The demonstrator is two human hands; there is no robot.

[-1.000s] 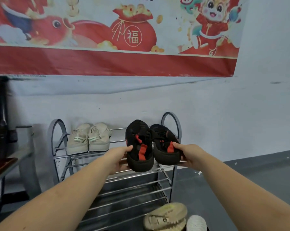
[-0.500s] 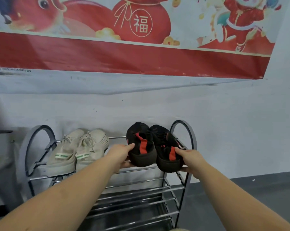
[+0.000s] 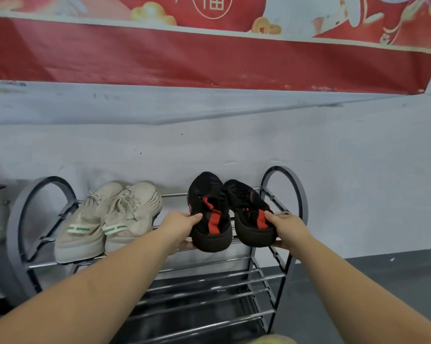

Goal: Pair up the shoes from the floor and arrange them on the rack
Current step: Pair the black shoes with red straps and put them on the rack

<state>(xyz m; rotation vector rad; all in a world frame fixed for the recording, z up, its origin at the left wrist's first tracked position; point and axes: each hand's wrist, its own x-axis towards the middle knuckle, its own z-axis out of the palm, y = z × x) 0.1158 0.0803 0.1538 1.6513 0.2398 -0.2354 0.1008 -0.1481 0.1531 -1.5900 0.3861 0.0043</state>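
Note:
Two black shoes with red straps lie side by side on the right half of the top tier of the metal shoe rack (image 3: 287, 180). My left hand (image 3: 178, 225) grips the heel of the left black shoe (image 3: 207, 209). My right hand (image 3: 287, 228) grips the heel of the right black shoe (image 3: 248, 209). Both shoes point toes toward the wall, and their heels hang over the front bar. A pair of beige sneakers (image 3: 108, 217) with green heel stripes sits on the left half of the same tier.
Lower tiers of chrome bars (image 3: 209, 294) run beneath the top tier. A red banner (image 3: 209, 58) hangs on the white wall above. A beige shoe's edge (image 3: 271, 340) shows at the bottom. Dark floor (image 3: 383, 281) lies to the right.
The black shoes have moved forward and down from in front of the rack onto its top tier. The view has shifted closer to the rack.

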